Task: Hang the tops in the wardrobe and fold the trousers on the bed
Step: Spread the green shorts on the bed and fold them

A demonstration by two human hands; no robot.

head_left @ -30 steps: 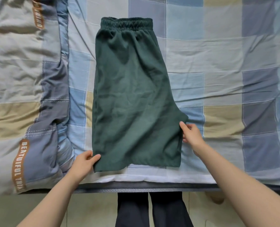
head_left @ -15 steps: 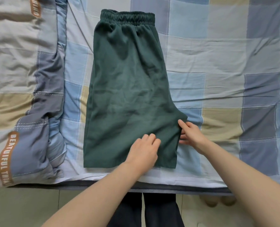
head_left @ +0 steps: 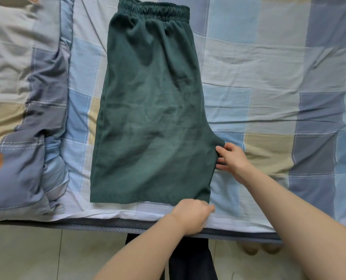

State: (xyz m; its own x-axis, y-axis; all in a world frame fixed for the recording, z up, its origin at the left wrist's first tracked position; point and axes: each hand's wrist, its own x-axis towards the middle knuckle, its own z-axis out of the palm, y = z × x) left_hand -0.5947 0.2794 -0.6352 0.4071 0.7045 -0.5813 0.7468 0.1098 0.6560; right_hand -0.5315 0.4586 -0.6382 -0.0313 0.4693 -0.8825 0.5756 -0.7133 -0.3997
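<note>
Already we have the green trousers (head_left: 153, 118) folded lengthwise, one leg over the other, and lying flat on the bed (head_left: 269, 67), waistband at the far side and hems at the near edge; we take them as our landmark. To their left the bunched quilt (head_left: 22, 98) with its brown printed strip lies just beside them. At the trousers' near right corner our left hand (head_left: 192, 214) rests with its fingers curled down over the hem, and we cannot tell whether they pinch the cloth or only press beside it. Right of the trousers, at the crotch point, our right hand (head_left: 231, 157) has its fingers nearly straight, the tips touching the cloth edge and tucked slightly under it, holding nothing firmly that we can see. As we judge it, the lengthwise fold is done and the crosswise fold, hems up toward the waistband, is still to come; no tops and no wardrobe are in view, so we cannot say how that half stands. Compared with half a second ago, our left hand has slid from the leg's surface down to the hem corner, while our right hand has stayed at the crotch.
</note>
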